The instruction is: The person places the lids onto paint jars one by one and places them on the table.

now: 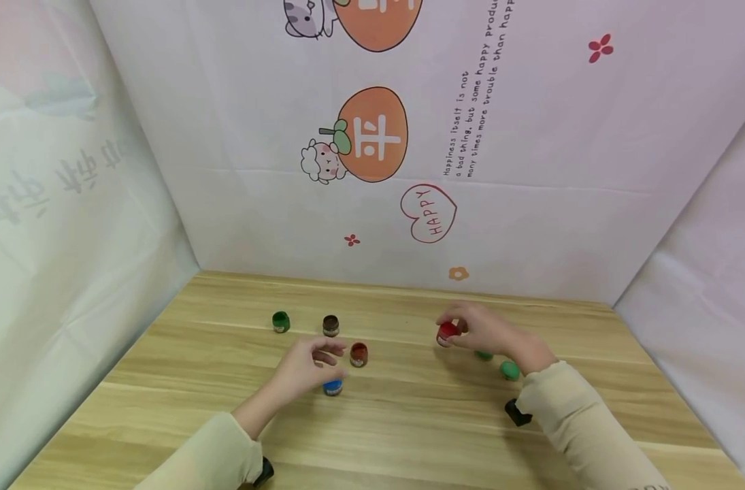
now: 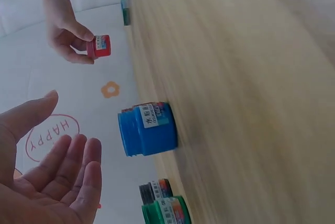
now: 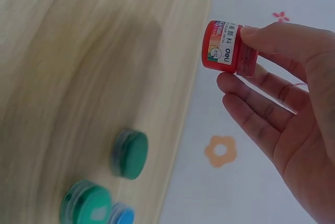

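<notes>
My right hand (image 1: 485, 331) pinches a small red paint jar (image 1: 447, 333) by its neck, between thumb and fingers. In the right wrist view the red jar's label faces the camera, and the jar is held above the wooden table. My left hand (image 1: 305, 367) is in the air with loosely bent fingers and nothing in its grasp. It is closest to an uncapped blue paint jar (image 2: 152, 130) standing on the table. An uncapped reddish-brown jar (image 1: 358, 354) stands just beyond the left fingertips.
Behind the left hand stand a dark brown jar (image 1: 330, 326) and a green jar (image 1: 280, 322), both uncapped. Green lids (image 3: 133, 155) lie to the right, under the right forearm, with a blue one (image 3: 122, 214) beside them. A printed white cloth (image 1: 274, 204) backs the wooden table (image 1: 409, 435).
</notes>
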`<state>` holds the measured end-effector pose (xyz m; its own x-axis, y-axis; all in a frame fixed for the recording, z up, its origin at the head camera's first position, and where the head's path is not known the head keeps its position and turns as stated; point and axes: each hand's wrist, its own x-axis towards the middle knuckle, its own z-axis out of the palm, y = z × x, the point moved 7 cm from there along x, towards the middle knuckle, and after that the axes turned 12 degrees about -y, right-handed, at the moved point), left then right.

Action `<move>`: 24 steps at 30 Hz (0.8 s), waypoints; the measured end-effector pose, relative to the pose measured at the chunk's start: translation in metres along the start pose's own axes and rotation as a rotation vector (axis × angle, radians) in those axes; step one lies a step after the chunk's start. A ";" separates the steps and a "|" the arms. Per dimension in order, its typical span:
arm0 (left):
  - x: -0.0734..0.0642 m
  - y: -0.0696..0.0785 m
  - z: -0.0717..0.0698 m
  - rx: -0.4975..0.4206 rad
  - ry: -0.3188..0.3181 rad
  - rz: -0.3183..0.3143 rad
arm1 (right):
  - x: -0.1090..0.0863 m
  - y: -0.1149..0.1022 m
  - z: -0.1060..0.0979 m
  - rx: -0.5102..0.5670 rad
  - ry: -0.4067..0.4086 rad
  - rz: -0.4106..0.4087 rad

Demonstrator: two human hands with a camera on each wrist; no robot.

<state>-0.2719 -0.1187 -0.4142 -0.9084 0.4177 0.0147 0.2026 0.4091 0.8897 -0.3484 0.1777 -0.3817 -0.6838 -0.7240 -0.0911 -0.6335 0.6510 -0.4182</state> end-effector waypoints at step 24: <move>-0.004 -0.019 0.009 0.224 -0.157 -0.178 | 0.002 0.022 0.019 0.002 -0.075 0.138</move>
<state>-0.2687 -0.1209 -0.4358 -0.8729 0.4364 -0.2183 0.1366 0.6480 0.7493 -0.3566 0.1863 -0.4081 -0.7355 -0.6424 -0.2153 -0.5342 0.7453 -0.3990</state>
